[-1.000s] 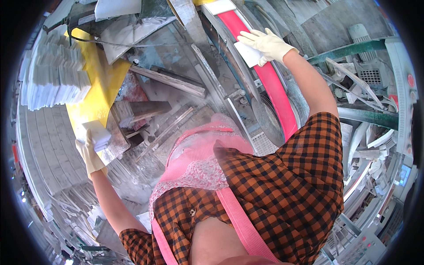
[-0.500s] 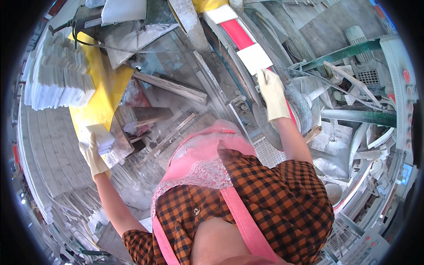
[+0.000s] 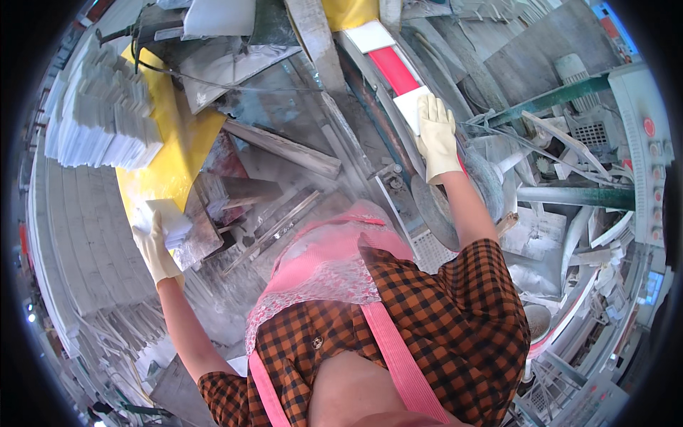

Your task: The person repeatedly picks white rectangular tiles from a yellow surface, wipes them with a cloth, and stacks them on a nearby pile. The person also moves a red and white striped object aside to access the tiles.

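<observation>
My left hand (image 3: 156,256), in a cream rubber glove, grips the near left corner of a small stack of white tiles (image 3: 169,224) on a yellow sheet. Its thumb lies along the stack, and some fingers are partly hidden. On the right, my right hand (image 3: 437,135), gloved alike, lies palm down with fingers stretched over the right part of a white tile (image 3: 408,110). That tile rests on a narrow red belt (image 3: 395,70). Farther up the belt lies another white tile (image 3: 370,35), apart from the first.
A tall stack of white tiles (image 3: 103,114) stands on the yellow sheet (image 3: 163,174) at the far left. Dusty wooden boards (image 3: 284,148) lie between my arms. Beside the belt is a round grey wheel (image 3: 434,217). A panel with red buttons (image 3: 647,156) stands at far right.
My right hand has gone from pinching the tile's near edge to lying flat over it with fingers extended. My left hand stays at the small stack. The whole view has shifted slightly.
</observation>
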Available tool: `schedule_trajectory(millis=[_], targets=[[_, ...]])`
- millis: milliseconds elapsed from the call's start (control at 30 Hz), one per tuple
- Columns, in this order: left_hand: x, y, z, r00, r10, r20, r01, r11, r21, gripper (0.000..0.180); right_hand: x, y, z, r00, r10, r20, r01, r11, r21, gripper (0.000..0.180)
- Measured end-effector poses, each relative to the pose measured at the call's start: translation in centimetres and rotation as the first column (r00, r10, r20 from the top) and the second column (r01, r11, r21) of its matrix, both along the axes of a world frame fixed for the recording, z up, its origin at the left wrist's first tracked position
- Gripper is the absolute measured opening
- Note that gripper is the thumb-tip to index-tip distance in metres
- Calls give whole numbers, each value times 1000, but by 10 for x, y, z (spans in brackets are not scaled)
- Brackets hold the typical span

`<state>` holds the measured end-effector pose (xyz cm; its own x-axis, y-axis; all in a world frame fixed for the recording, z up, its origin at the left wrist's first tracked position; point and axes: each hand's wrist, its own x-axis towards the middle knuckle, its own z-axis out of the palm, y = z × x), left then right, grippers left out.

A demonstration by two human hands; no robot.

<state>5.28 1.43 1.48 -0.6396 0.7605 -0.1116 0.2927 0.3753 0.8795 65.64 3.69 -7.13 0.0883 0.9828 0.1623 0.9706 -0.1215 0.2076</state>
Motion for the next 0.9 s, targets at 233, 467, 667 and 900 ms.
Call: schedule_trajectory(millis=[233, 467, 667, 900], targets=[[0, -6, 3, 996, -56, 69, 53, 997, 48, 76, -1, 33, 63, 981, -147, -131, 107, 957, -269, 60], [-25, -4, -10, 976, -176, -127, 158, 977, -141, 68, -138, 90, 113, 634, 767, -95, -693, 619, 370, 58], [-31, -22, 23, 868, 152, -473, -168, 986, 8, 74, -315, 113, 134, 119, 983, -139, -849, 173, 499, 68], [55, -115, 54, 950, -35, 311, -93, 917, 389, 68, -436, 72, 135, -369, 907, -203, -785, -187, 591, 67]])
